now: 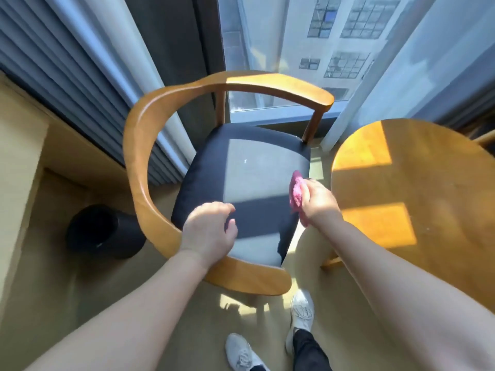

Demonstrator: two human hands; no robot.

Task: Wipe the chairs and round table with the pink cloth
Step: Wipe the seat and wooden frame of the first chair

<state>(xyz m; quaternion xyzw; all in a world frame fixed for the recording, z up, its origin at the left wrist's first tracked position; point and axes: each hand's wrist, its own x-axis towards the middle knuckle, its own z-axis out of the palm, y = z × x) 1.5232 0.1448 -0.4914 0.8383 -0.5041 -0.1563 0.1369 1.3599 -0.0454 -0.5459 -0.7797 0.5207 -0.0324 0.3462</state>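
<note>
Sunlight from a tall window (pixel 308 49) falls in patches over a beige carpet (pixel 67 303), with grey curtains hanging on both sides of the glass.

The fingers (pixel 305 192) of the right hand (pixel 318 202) are curled tightly round a bunched pink cloth (pixel 295 192), which sticks out above and below the fist. The cloth is at the right edge of the dark seat cushion (pixel 241 183), in the gap between chair and table; whether it presses on the fabric cannot be told.

The left hand (pixel 209 228) is over the near part of the same cushion, its fingers (pixel 227 208) loosely curled and holding nothing, the wrist crossing above the chair's rail. Contact with the cushion cannot be told.

Around the cushion runs the curved rail of the wooden armchair (pixel 139 145), sweeping from the near arm round the left to the far arm by the window.

Just right of the chair is the round table (pixel 428 183), its wooden surface lit by two bright sun patches.

On the floor left of the chair sits a black round bin (pixel 101 231). Below, two white sneakers (pixel 302 311) stand on the carpet.
</note>
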